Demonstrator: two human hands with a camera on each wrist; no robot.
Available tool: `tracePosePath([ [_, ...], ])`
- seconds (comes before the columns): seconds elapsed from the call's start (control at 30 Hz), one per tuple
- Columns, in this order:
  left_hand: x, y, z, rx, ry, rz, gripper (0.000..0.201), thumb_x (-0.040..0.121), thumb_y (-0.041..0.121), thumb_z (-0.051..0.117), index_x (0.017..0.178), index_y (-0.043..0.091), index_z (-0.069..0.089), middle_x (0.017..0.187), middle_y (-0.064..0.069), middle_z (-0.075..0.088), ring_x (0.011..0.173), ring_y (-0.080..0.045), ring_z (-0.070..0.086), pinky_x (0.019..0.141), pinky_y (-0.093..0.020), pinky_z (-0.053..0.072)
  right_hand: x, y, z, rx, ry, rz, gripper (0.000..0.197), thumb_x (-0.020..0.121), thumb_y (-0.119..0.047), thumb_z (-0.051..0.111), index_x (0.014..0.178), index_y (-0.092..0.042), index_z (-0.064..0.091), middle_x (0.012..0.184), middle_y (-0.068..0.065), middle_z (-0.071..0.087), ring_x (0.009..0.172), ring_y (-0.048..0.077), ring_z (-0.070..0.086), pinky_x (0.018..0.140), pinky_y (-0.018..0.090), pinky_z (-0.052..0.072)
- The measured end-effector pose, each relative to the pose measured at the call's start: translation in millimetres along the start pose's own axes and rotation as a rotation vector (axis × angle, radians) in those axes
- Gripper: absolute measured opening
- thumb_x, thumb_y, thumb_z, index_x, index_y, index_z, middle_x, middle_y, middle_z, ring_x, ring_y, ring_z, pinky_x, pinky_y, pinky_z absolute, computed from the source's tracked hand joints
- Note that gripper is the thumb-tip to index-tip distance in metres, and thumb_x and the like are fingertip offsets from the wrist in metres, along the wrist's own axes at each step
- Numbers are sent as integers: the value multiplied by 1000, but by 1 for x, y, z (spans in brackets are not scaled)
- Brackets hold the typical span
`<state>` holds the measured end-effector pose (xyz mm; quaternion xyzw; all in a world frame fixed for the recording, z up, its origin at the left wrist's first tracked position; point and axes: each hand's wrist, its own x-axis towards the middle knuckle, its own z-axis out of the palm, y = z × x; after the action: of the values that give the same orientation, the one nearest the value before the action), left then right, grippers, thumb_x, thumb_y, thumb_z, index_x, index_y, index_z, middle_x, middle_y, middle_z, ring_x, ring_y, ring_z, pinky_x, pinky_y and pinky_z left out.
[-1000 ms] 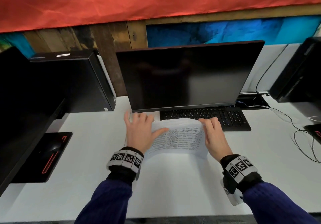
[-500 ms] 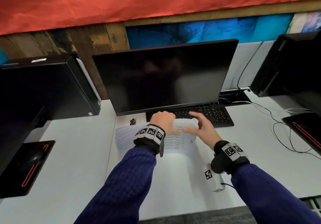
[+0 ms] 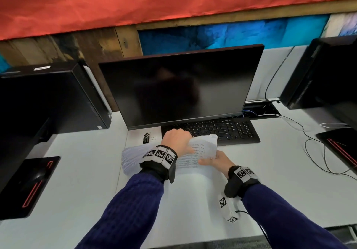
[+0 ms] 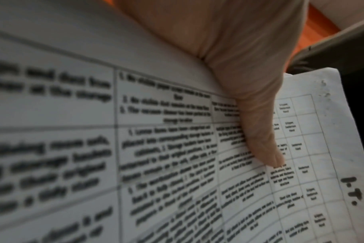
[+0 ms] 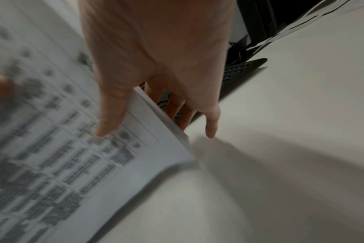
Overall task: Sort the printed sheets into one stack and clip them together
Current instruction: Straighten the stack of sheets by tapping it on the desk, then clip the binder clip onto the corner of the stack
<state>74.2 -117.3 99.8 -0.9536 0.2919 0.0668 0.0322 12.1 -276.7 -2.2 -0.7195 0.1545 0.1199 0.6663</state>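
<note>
A stack of printed sheets (image 3: 201, 150) with tables of text sits in front of the keyboard, its far right part raised and curled. My left hand (image 3: 179, 140) grips its far edge, thumb (image 4: 260, 139) pressed on the top page (image 4: 156, 148). My right hand (image 3: 212, 159) pinches the near right edge, with the thumb (image 5: 108, 121) on top of the sheets (image 5: 73, 156) and the fingers (image 5: 183, 115) underneath. More sheets (image 3: 133, 157) fan out to the left under my left wrist. A black binder clip (image 3: 147, 137) lies on the desk left of my left hand.
The dark monitor (image 3: 181, 86) and black keyboard (image 3: 222, 129) stand just behind the sheets. A black tower (image 3: 48, 98) and a mouse on a pad (image 3: 36, 177) are at left. Another tower (image 3: 318, 71) and loose cables (image 3: 318, 152) are at right on the white desk (image 3: 77, 200).
Both hands went from lying flat on the sheets to holding them. The left hand crossed to the far right part of the stack, which has risen off the desk.
</note>
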Motion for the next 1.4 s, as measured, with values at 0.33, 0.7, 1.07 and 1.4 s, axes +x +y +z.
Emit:
tracePosePath([
  [0.33, -83, -77, -23, -1222, 157, -344, 24, 76, 25, 78, 95, 12, 71, 84, 0, 74, 74, -12, 71, 70, -31, 59, -14, -43, 0, 426, -169, -55, 74, 54, -36, 89, 117, -9, 64, 119, 13, 67, 102, 20, 68, 80, 28, 55],
  [0.7, -116, -120, 106, -1592, -107, -849, 89, 73, 41, 75, 143, 4, 34, 149, -15, 37, 140, -28, 33, 117, -42, 20, 39, -3, 96, 206, -113, 247, 44, 90, -24, 63, 129, -8, 52, 116, 14, 68, 105, 31, 66, 99, 51, 46],
  [1.07, -93, -165, 166, -1445, -262, -862, 97, 76, 47, 73, 146, 0, 25, 151, -15, 32, 138, -30, 35, 113, -40, 30, 50, 2, 137, 167, 129, 366, 57, 94, -14, 57, 142, 4, 32, 140, 17, 46, 133, 33, 40, 102, 33, 32],
  [1.4, -39, -208, 182, -1445, 87, -764, 35, 90, 43, 57, 106, 12, 63, 105, -6, 69, 100, -25, 65, 95, -40, 50, 85, 25, 150, 209, 79, 392, 36, 93, -17, 58, 124, 0, 55, 111, 17, 69, 102, 33, 66, 98, 49, 47],
])
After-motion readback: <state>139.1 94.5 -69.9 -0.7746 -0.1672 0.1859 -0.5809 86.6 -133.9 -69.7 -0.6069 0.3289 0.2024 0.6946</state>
